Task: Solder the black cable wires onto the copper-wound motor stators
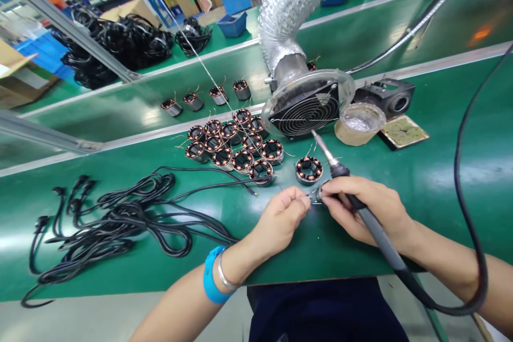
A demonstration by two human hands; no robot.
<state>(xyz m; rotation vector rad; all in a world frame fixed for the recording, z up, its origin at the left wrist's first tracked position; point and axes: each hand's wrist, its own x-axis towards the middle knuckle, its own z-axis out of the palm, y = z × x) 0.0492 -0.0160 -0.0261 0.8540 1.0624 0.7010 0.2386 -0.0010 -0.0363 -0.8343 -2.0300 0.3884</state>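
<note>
My right hand [366, 208] holds a soldering iron [372, 224], its tip pointing up and away toward the fume fan. The right fingertips also touch a small shiny round part [319, 192], mostly hidden by them. Close beside it my left hand [282, 214] is closed in a pinch on thin wire ends [311, 199], with a bit of blue showing; the fingers hide the rest. Just beyond both hands stands one motor stator [308, 170] with copper windings and thin leads sticking up. A cluster of similar stators [242, 161] sits to its left.
A fume fan [306, 109] on a silver duct [296, 16] stands behind the stators. Right of it are a round tub [359, 124], an iron stand [395, 97] and a cleaning pad [404, 132]. Black power cords [132, 219] lie left. The iron's cable [460, 181] loops over my right forearm.
</note>
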